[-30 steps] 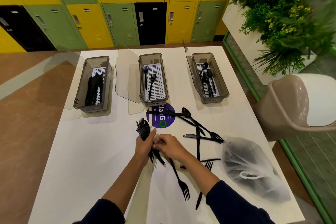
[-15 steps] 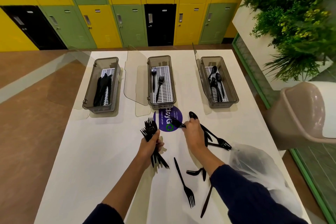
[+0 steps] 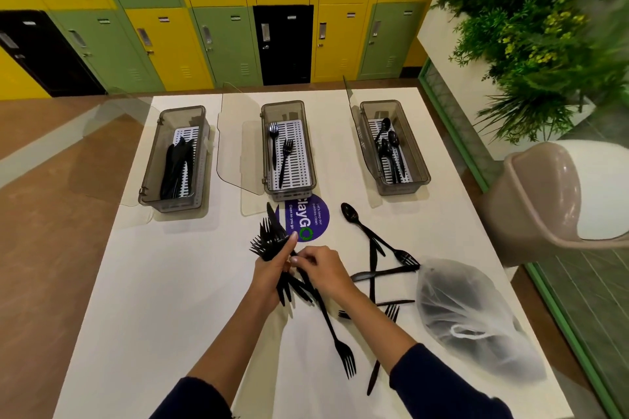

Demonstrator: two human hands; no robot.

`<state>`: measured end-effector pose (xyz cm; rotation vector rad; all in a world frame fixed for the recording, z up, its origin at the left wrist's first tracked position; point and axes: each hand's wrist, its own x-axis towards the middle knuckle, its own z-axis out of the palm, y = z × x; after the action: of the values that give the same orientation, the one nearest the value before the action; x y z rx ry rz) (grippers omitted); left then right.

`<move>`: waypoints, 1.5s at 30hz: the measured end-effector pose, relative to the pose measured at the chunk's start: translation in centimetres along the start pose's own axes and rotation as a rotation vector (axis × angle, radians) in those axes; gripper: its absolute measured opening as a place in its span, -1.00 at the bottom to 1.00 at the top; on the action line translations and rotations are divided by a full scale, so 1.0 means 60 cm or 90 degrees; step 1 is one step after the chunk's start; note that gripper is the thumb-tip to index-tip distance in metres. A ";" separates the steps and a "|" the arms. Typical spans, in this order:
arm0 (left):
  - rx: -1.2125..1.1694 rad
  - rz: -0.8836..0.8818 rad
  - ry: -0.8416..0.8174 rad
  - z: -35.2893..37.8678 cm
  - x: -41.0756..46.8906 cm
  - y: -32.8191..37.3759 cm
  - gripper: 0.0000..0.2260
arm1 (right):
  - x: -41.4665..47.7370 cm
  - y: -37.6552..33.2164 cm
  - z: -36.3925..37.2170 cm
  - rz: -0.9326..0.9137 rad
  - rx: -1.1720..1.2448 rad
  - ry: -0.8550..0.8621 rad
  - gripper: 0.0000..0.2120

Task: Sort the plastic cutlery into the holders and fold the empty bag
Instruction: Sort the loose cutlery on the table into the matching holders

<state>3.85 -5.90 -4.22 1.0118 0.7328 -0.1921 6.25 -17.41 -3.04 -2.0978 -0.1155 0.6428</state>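
Right hand (image 3: 323, 270) has come back from the loose cutlery to the left hand's fork bundle (image 3: 272, 241)

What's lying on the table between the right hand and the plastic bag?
Head view: loose black cutlery, crossed knives and forks, lies between the right hand and the plastic bag.

A round purple sticker (image 3: 308, 218) lies on the white tabletop (image 3: 170, 282), just in front of the middle holder (image 3: 288, 146) near the far edge. Its large letters read "layGO", the first letter hidden by the holder. Smaller lines read "Clean as you go" and "Let's keep our pantries clean."
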 end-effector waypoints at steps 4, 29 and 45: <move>0.015 -0.014 0.022 -0.007 0.005 -0.005 -0.60 | -0.014 -0.004 -0.012 -0.018 -0.039 -0.066 -0.74; -0.013 -0.082 -0.034 -0.009 -0.010 -0.011 -0.79 | 0.026 0.034 -0.129 0.049 -0.014 0.111 -0.80; 0.095 -0.087 0.003 0.002 -0.013 -0.009 -0.92 | -0.021 0.009 -0.112 0.023 -0.238 -0.309 -0.79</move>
<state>3.08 -6.39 -4.06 1.1044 0.8016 -0.3667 8.35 -23.14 0.05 -2.2539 -0.5040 1.2206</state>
